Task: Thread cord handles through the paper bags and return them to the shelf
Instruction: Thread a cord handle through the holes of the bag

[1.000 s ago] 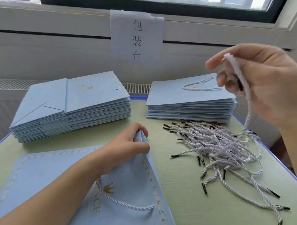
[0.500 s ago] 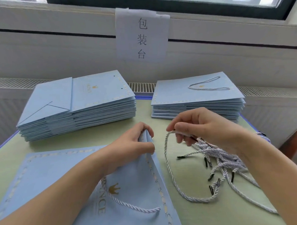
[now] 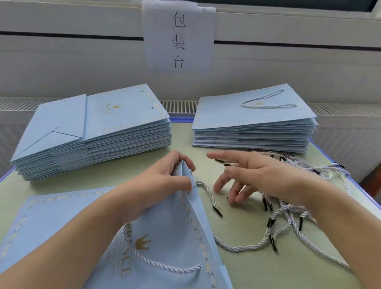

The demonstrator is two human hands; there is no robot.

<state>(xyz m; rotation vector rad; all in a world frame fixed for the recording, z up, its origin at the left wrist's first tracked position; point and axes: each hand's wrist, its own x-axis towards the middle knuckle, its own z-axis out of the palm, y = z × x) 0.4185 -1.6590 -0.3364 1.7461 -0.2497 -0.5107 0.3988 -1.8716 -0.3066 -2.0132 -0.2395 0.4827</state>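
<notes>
Left hand (image 3: 158, 184) pinches bag (image 3: 167, 242) rim open at near centre, right hand (image 3: 257, 174) fingers spread, holding nothing, cord (image 3: 208, 193) half-fed just beside: grab black tip, feed straight through hole, keep rim taut.

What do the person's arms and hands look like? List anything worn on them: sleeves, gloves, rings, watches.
Both forearms are bare as far as the head view shows; no sleeve edge appears on either. The left hand and the right hand wear no gloves. No ring, watch or wristband shows on the sides facing the camera. The right hand is somewhat blurred, so fine detail there is uncertain.
</notes>
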